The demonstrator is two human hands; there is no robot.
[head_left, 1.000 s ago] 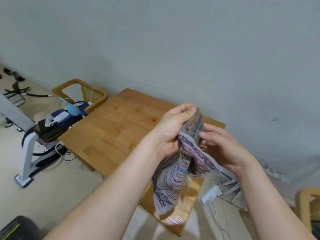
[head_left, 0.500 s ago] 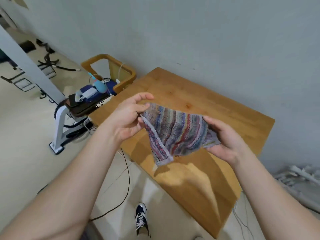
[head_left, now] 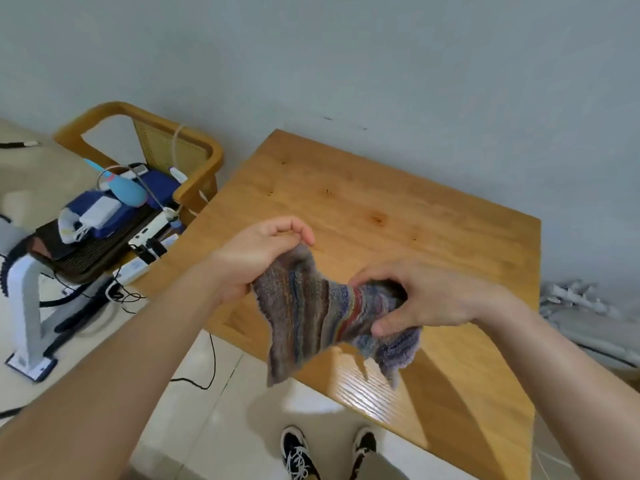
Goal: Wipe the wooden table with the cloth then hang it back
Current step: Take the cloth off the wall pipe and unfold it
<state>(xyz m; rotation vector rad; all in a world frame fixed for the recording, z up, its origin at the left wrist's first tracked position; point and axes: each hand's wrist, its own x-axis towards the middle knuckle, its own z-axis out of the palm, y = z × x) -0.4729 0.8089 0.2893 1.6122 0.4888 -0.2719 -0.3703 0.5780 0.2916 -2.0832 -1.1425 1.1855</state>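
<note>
- The cloth (head_left: 311,313) is a striped terry rag in muted purple, blue, red and grey. It is held up, crumpled, over the table's near left edge. The left hand (head_left: 256,258) pinches its upper corner and the right hand (head_left: 426,296) grips its bunched right side.
- The table (head_left: 381,188) is light-brown wood with small dark knots.

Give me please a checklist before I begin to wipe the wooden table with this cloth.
1. Left hand grips cloth: ok.
2. Right hand grips cloth: ok, it bunches one end.
3. Cloth gathered into a pad: not ok, two corners hang loose.
4. Cloth touching table: not ok, held above the near edge.
5. Place to hang cloth afterwards: cannot tell, none in view.
</note>
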